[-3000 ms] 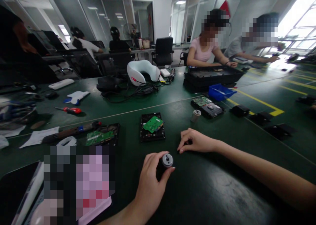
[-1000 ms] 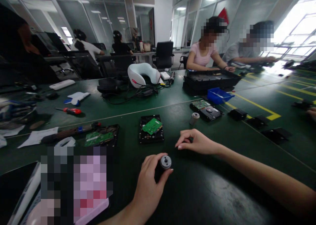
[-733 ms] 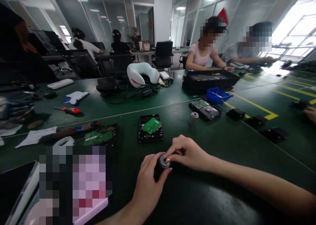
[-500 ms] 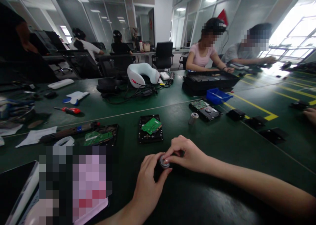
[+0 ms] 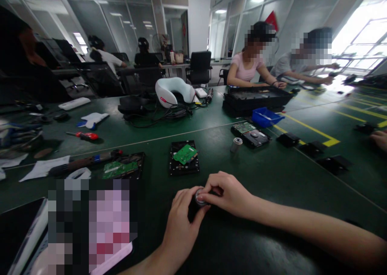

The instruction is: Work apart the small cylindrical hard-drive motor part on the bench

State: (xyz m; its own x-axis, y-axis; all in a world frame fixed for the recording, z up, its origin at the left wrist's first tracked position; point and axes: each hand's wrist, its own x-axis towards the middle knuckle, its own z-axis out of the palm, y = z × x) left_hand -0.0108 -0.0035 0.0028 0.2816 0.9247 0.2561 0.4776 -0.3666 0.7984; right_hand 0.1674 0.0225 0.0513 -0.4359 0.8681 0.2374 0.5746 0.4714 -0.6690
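Observation:
My left hand (image 5: 183,216) curls its fingers and thumb around the side of a small metal cylinder (image 5: 198,201) on the green table. From the right, my right hand (image 5: 228,192) pinches at the cylinder's top, thumb across the round end. Those fingertips cover much of the top, so anything small between them is hidden. A similar silver cylinder (image 5: 236,145) stands upright beyond my right hand. Straight ahead of my hands lies a black hard drive (image 5: 175,168) with a loose green circuit board (image 5: 186,153) on it.
Another hard drive (image 5: 255,136) lies near a blue bin (image 5: 266,117) and a black tray (image 5: 256,100). To the left are an electric screwdriver (image 5: 81,162), a red screwdriver (image 5: 86,135) and a pink object (image 5: 113,259). A neck pillow (image 5: 166,94) and co-workers are farther back.
My right hand has dipped slightly and its thumb has shifted across the cylinder's top. My left hand and the cylinder stay where they were.

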